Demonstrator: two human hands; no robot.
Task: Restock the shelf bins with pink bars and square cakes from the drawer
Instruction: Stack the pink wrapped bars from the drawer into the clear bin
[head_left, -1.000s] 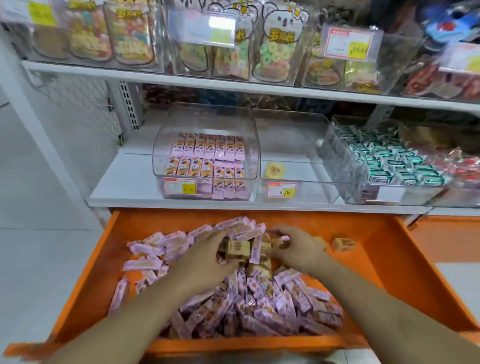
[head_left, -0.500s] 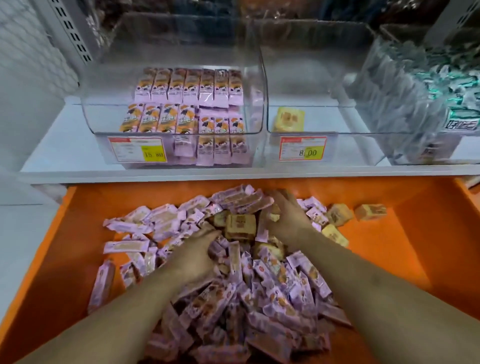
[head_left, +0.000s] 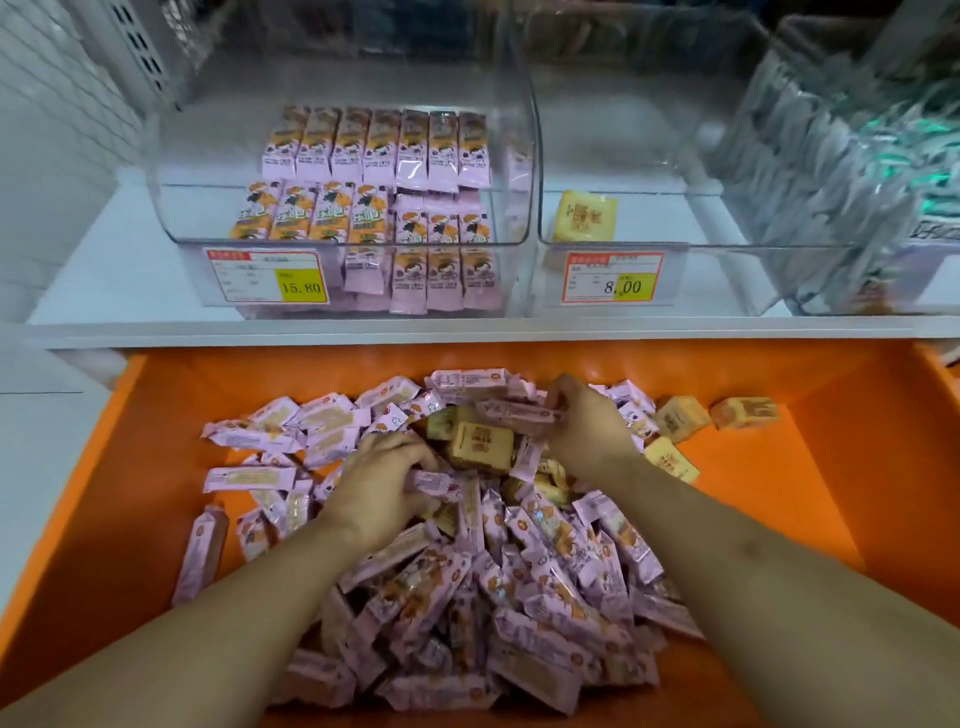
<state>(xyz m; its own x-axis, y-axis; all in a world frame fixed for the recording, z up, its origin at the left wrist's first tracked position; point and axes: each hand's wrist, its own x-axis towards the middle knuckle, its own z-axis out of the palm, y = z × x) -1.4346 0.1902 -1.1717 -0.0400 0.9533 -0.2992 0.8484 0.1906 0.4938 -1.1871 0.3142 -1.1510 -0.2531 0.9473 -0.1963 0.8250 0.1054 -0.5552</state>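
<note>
Orange drawer (head_left: 156, 467) wall stands well apart from left hand (head_left: 382, 486).

A flat white shelf board (head_left: 78, 291) runs across the view above and beyond where the grips close, its pale front edge level from side to side. At the far left stands a white perforated metal upright (head_left: 137, 47) beside a white wire-mesh side panel (head_left: 47, 104), with pale grey floor (head_left: 36, 457) showing below them, left of the grips. The lighting is soft and even, and the recess behind the shelf at the top lies in dim shadow.
</note>
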